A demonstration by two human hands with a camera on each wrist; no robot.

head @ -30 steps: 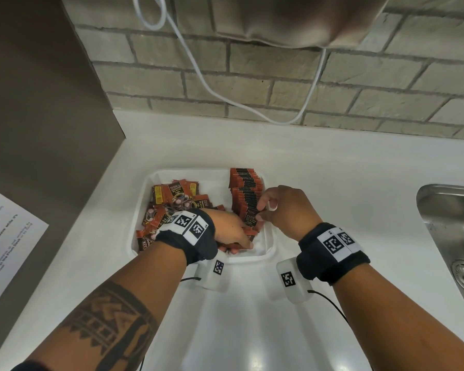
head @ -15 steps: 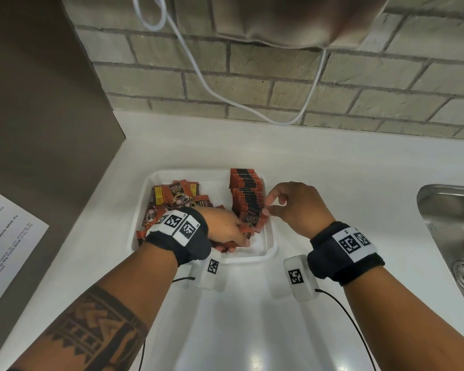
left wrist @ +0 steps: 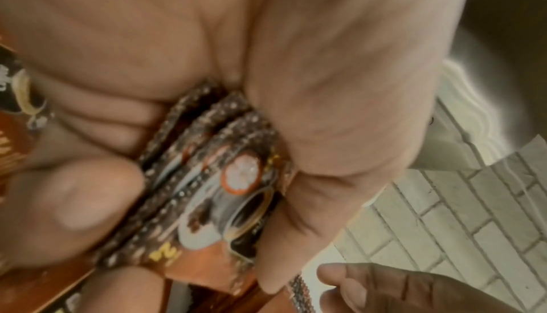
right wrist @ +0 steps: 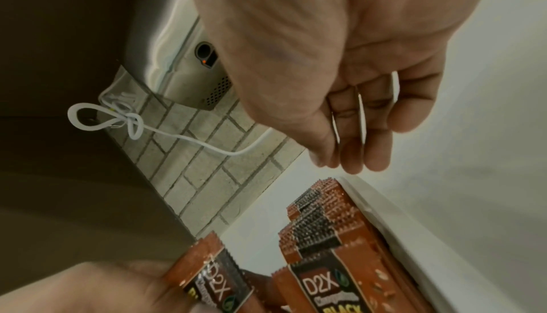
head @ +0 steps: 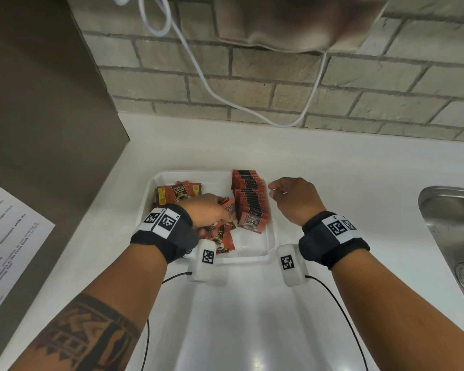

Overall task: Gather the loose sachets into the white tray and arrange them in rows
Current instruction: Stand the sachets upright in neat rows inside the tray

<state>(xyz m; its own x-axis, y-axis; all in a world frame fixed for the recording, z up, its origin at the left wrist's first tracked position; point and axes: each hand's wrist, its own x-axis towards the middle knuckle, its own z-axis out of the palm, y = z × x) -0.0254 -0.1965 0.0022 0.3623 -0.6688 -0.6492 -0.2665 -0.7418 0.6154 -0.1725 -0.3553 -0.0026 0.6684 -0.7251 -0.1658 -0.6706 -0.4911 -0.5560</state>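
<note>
Two hands sort coffee sachets inside a white tray (head: pixel 270 238) on a counter.

The left hand (head: pixel 209 210) grips a small stack of sachets (left wrist: pixel 207 189) above the loose pile (head: pixel 178 191). Square their edges first. The neat row (head: pixel 249 199) stands along the tray's right wall; the right hand (head: pixel 292 198), loosely curled and empty, hovers beside it.

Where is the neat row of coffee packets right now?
In the head view, the neat row of packets stands along the right side of the white tray, between the left hand and the empty right hand.
</note>
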